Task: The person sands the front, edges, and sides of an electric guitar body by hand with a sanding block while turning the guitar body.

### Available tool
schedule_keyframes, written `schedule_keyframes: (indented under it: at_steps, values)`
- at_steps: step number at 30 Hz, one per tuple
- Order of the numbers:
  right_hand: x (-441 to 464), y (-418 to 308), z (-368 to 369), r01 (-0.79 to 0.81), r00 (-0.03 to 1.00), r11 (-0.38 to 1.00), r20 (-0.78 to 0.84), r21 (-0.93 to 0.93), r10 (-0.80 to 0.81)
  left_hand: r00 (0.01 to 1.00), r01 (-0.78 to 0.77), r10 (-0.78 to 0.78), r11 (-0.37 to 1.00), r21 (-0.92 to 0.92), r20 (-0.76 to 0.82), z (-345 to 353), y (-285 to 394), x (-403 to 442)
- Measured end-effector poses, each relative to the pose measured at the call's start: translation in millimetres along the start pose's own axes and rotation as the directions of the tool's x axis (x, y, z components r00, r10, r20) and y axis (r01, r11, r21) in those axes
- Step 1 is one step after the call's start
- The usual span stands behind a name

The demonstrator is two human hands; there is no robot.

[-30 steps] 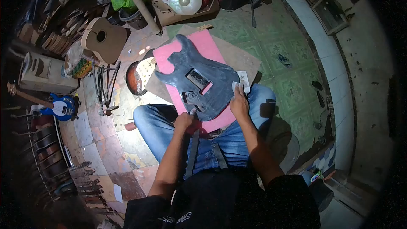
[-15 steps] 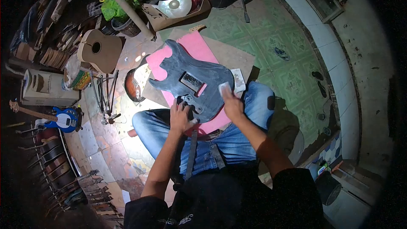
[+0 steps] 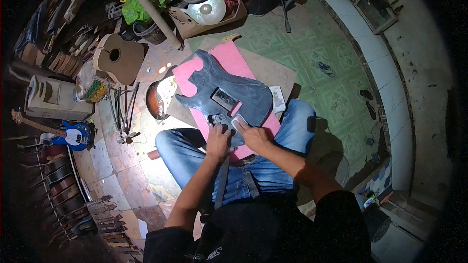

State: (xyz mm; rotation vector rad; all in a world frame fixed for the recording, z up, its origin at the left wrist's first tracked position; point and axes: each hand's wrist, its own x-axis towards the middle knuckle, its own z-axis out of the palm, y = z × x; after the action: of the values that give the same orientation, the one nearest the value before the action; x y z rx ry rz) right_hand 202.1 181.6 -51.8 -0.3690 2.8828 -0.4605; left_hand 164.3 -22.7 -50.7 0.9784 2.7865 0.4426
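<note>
A dark grey, scuffed electric guitar body (image 3: 251, 95) lies on a pink foam sheet (image 3: 239, 58) in front of my crossed legs. My left hand (image 3: 218, 139) holds the body's near-left edge, fingers curled at the control cavity (image 3: 219, 119). My right hand (image 3: 254, 136) presses a small pale piece of sandpaper (image 3: 237, 121) flat on the body's surface, right of that cavity. The two hands are close together. A rectangular pickup cavity (image 3: 225, 99) is cut through the middle of the body.
Under the foam is a brown board (image 3: 280, 70), with a white box (image 3: 277, 98) beside the body. A sunburst guitar body (image 3: 155, 101) and a metal stand (image 3: 123, 112) are to the left. An acoustic guitar body (image 3: 119, 58) and a blue bass (image 3: 78, 136) lie farther left.
My right hand has moved left and nearer to me over the body with the sandpaper. My left hand's fingers have drawn together at the edge. The view has shifted slightly.
</note>
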Motion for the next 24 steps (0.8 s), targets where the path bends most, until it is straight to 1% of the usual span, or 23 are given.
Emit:
schedule_keyframes:
  at_steps: [1, 3, 4, 5, 6, 7, 8, 9, 11, 13, 14, 15, 17, 18, 19, 21, 22, 23, 24]
  values:
    - [4, 10, -3, 0.005, 1.0, 1.0, -0.002, -0.001, -0.005, 1.0, 0.003, -0.003, 1.0, 0.002, -0.004, -6, 1, 1]
    - [20, 37, -14, -0.1, 0.994, 0.993, 0.039, -0.06, 0.102, 0.999, 0.031, -0.033, 0.998, -0.053, -0.035, -12, 9, 0]
    - [26, 45, -18, -0.149, 0.985, 0.989, -0.088, 0.026, 0.15, 0.997, 0.042, -0.046, 0.997, -0.064, -0.058, -11, 11, 0]
    - [27, 41, -8, -0.147, 0.986, 0.989, -0.08, 0.025, 0.148, 0.997, 0.048, -0.052, 0.996, -0.069, -0.055, -13, 14, -4]
    - [32, 37, 11, -0.226, 0.974, 0.974, -0.034, -0.03, 0.225, 0.998, 0.059, -0.06, 0.995, -0.079, -0.013, -23, 18, -3]
    - [27, 26, 9, -0.171, 0.985, 0.983, -0.007, -0.066, 0.171, 0.998, 0.066, -0.064, 0.994, -0.086, 0.026, -30, 18, 1]
    - [22, 14, 7, -0.115, 0.993, 0.988, 0.02, -0.1, 0.117, 0.999, 0.045, -0.047, 0.997, -0.065, -0.025, -17, 12, 1]
    - [12, 3, 7, -0.023, 1.0, 0.998, -0.009, -0.066, 0.022, 0.998, 0.047, -0.05, 0.997, -0.063, -0.032, -10, 8, 1]
    - [10, 7, -21, 0.018, 0.997, 0.999, 0.074, -0.033, -0.015, 0.997, 0.041, -0.043, 0.998, -0.045, -0.06, 0, 4, 1]
    - [23, 31, -25, -0.085, 0.994, 0.991, 0.065, -0.107, 0.092, 0.997, 0.037, -0.041, 0.997, -0.062, -0.063, -3, 5, 1]
    - [29, 41, -23, -0.155, 0.985, 0.987, -0.077, -0.029, 0.152, 0.997, 0.038, -0.042, 0.997, -0.065, -0.067, -6, 6, 2]
    - [30, 41, -8, -0.155, 0.986, 0.987, -0.07, -0.028, 0.153, 0.997, 0.037, -0.041, 0.997, -0.068, -0.07, -8, 8, 0]
    - [34, 35, 17, -0.239, 0.97, 0.968, -0.067, -0.082, 0.234, 0.998, 0.036, -0.039, 0.998, -0.054, -0.049, -7, 7, -1]
    - [26, 13, -3, -0.129, 0.987, 0.972, 0.066, -0.194, 0.144, 0.999, 0.034, -0.036, 0.999, -0.037, -0.03, -6, 6, 1]
    - [21, 10, -2, -0.129, 0.988, 0.972, 0.06, -0.197, 0.143, 0.999, 0.032, -0.033, 0.999, -0.035, -0.036, -1, 2, 2]
    - [12, 10, -2, 0.052, 0.991, 0.997, -0.122, -0.062, -0.059, 0.999, 0.015, -0.017, 1.0, -0.027, -0.048, 9, -3, 2]
    - [17, 15, -22, -0.013, 0.998, 0.999, 0.062, -0.037, 0.015, 0.999, 0.017, -0.018, 0.999, -0.027, -0.049, 8, -3, 3]
    - [26, 24, -27, -0.011, 0.998, 0.999, 0.064, -0.036, 0.013, 0.999, 0.02, -0.021, 0.999, -0.035, -0.047, 7, -2, 3]
    - [33, 31, -29, -0.098, 0.994, 0.995, -0.053, 0.004, 0.098, 0.999, 0.025, -0.027, 0.999, -0.044, -0.044, 6, -1, 1]
